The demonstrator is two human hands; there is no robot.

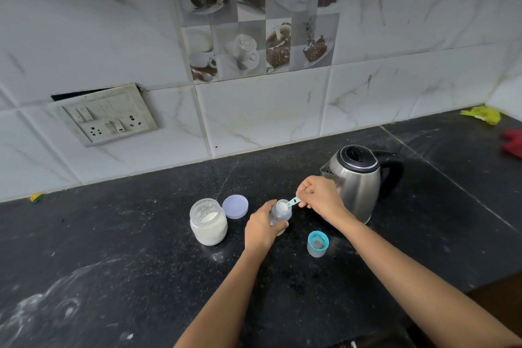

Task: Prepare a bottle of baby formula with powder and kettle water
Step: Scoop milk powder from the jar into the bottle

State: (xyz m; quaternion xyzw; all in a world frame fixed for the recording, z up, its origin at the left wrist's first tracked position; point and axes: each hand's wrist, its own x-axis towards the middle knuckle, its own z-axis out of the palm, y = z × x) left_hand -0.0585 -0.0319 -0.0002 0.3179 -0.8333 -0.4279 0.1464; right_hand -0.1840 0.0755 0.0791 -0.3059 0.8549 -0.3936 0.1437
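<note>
A clear baby bottle (280,213) stands on the black counter (141,234), and my left hand (261,227) grips its body. My right hand (319,195) pinches the handle of a teal scoop (292,202) whose bowl sits over the bottle's open mouth, with white powder showing there. To the left stands an open glass jar (208,222) of white powder, its lilac lid (235,206) lying beside it. A steel kettle (360,181) with a black handle stands right behind my right hand. The teal bottle cap (317,243) rests on the counter to the right of the bottle.
A switch and socket plate (104,116) hangs on the tiled wall at the left. A yellow cloth (481,114) and a red cloth (512,143) lie in the far right corner. White powder smears (42,305) mark the counter at the near left.
</note>
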